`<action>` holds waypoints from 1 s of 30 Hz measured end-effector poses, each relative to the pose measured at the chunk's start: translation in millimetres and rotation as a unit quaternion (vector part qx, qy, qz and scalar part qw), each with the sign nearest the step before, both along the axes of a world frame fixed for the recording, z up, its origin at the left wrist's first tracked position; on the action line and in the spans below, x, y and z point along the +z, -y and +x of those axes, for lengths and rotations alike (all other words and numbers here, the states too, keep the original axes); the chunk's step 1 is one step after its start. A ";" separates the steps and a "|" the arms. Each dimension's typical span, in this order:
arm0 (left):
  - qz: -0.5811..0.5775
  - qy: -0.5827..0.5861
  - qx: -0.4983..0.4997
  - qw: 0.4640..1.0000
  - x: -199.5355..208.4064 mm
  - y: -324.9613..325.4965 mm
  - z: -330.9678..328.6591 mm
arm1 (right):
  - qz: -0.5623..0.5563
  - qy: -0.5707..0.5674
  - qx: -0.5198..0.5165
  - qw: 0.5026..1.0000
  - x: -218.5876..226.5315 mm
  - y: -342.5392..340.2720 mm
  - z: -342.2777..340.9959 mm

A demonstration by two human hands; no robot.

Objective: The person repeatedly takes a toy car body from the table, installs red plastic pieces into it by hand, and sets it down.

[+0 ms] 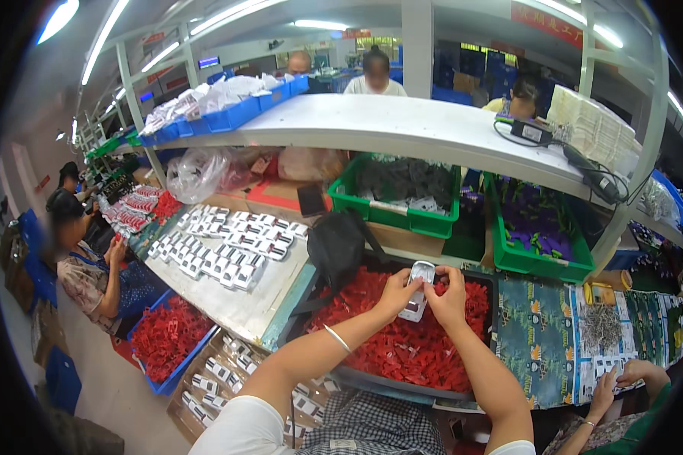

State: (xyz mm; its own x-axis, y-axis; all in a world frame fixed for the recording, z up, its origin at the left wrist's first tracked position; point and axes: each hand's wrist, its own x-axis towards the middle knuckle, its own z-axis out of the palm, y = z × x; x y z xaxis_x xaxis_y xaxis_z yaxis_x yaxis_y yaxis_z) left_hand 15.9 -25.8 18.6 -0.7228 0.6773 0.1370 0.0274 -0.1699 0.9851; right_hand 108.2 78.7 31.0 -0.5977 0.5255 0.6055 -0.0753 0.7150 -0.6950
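Both my hands grip a white and grey plastic casing (412,309) over a dark tray (425,389) heaped with red plastic pieces (387,349). My left hand (397,293) closes on its left side, and the thumb lies across the middle. From the right, my right hand (451,297) pinches the casing near its upper half. The rounded upper end faces up with its hollow inside showing. Whether a small piece is between my fingertips cannot be made out.
White-and-black units (228,246) stand in rows on the left table. A black bag (336,246) lies beside the tray. Green bins (395,214) sit under a white shelf (372,120). A blue crate (163,385) and cardboard box (180,409) are lower left. Co-workers sit on both sides.
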 end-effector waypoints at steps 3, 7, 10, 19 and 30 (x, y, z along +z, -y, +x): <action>-0.041 -0.077 -0.012 0.996 -2.1 -0.8 -4.8 | -0.098 0.011 0.005 0.995 -10.4 -11.5 -7.6; -0.081 -0.152 -0.019 0.985 -2.7 -2.8 -8.2 | -0.146 0.039 0.065 0.986 -31.0 -30.1 -18.8; -0.087 -0.150 -0.033 0.984 0.6 -3.1 -9.1 | -0.146 0.040 0.078 0.985 -35.7 -37.2 -20.1; -0.094 -0.190 -0.024 0.977 9.6 1.6 -11.1 | -0.134 0.022 0.087 0.987 -23.7 -31.3 -19.2; -0.075 -0.160 -0.029 0.984 -3.3 5.4 -22.0 | -0.144 -0.003 0.086 0.986 -22.5 -23.2 -26.3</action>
